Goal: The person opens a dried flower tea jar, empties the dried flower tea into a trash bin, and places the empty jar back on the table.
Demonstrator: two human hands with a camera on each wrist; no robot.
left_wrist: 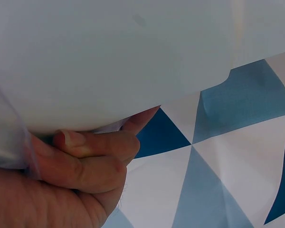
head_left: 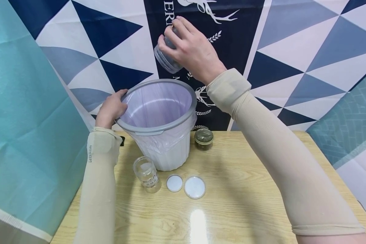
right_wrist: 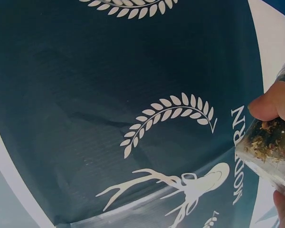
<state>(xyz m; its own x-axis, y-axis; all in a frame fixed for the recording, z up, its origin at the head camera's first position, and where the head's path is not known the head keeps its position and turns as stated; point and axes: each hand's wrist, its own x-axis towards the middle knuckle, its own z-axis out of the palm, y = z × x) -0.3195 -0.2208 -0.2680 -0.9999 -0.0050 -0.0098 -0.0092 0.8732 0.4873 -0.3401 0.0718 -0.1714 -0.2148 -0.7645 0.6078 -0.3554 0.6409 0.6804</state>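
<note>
In the head view my right hand grips a clear jar high over the bin, tilted with its mouth downward. The right wrist view shows brown and yellowish dried bits inside that jar; part of it lies beyond the frame edge. My left hand holds the grey rim of a white bin lined with a thin purplish bag. Seen from the left wrist, its fingers curl against the bin's pale outer wall, with some bag film over the hand.
An open clear jar with a label stands on the wooden table before the bin. Two round white lids lie beside it. A small jar with dark contents stands right of the bin, near the patterned backdrop.
</note>
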